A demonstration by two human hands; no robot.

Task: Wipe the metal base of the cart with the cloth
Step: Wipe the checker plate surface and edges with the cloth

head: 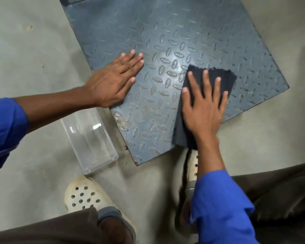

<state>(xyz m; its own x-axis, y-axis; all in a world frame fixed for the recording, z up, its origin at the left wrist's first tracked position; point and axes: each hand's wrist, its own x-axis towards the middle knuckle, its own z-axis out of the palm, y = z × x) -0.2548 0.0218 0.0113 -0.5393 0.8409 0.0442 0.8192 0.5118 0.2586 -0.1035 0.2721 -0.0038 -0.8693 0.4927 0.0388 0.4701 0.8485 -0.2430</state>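
Note:
The cart's metal base (165, 41) is a blue-grey plate with a raised diamond tread, lying low over the floor and turned at an angle. A dark cloth (224, 78) is spread flat on its near right part, with its lower end hanging over the plate's front edge. My right hand (203, 106) presses flat on the cloth with straight, spread fingers. On the plate's left edge my left hand (113, 80) rests palm down, fingers straight and holding nothing.
A clear plastic box (89, 138) lies on the grey concrete floor just left of the plate's near corner. My two feet in pale perforated clogs (83, 194) stand close to the plate's front edge, one partly hidden under my right arm.

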